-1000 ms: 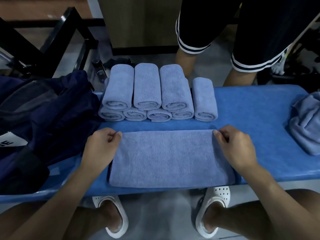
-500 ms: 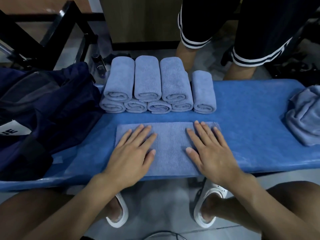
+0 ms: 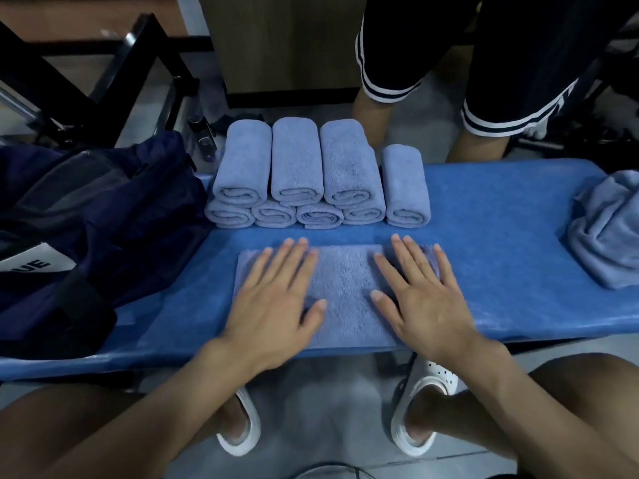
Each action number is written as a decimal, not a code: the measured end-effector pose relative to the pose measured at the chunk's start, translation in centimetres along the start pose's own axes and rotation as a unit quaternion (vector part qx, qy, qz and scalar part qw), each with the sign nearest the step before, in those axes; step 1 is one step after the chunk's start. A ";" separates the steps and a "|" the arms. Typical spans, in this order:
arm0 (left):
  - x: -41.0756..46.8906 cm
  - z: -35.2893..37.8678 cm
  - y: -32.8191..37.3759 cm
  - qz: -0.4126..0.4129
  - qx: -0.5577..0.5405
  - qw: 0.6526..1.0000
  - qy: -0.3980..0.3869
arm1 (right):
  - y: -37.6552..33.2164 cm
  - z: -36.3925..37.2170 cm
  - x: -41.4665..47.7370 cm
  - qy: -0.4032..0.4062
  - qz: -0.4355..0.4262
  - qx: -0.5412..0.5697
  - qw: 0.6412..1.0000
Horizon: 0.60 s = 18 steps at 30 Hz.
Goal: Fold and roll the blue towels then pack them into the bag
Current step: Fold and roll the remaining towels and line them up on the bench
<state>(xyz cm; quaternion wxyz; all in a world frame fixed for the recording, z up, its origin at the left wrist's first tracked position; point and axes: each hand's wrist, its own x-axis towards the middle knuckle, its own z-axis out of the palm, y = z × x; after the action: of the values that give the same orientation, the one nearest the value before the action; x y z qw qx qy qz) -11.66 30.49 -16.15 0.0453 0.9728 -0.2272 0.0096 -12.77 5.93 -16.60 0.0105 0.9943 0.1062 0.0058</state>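
A folded blue towel (image 3: 342, 292) lies flat at the near edge of the blue bench (image 3: 501, 236). My left hand (image 3: 276, 299) presses on its left half with straight, spread fingers. My right hand (image 3: 422, 295) presses flat on its right half the same way. Behind the towel stands a stack of several rolled blue towels (image 3: 318, 174), in two layers. The dark navy bag (image 3: 86, 219) sits open on the bench's left end. A heap of unfolded blue towels (image 3: 608, 229) lies at the right end.
A person in dark shorts (image 3: 466, 57) stands across the bench, legs close behind the rolled stack. A black metal frame (image 3: 114, 70) stands at the back left. My knees and white clogs (image 3: 425, 409) are below the bench's near edge.
One second ago both hands pinched the towel's far corners. Since then they let go and laid flat on the towel, which now looks narrower front to back. Little changed in the last half second.
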 end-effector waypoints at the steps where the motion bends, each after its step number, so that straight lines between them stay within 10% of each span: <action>1: 0.7 -0.1 1.3 0.019 -0.009 1.000 0.012 | -0.4 -0.1 0.2 0.002 -0.004 0.017 1.000; 18: -0.3 1.4 -3.2 -0.028 -0.021 0.999 -0.040 | 1.3 1.1 -0.4 -0.029 0.053 0.030 0.998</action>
<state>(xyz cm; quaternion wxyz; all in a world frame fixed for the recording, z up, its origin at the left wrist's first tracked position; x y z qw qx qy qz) -10.51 33.33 -17.84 0.0571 0.9772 -0.2014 -0.0354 -12.84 4.52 -17.71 -0.0163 0.9981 0.0531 -0.0254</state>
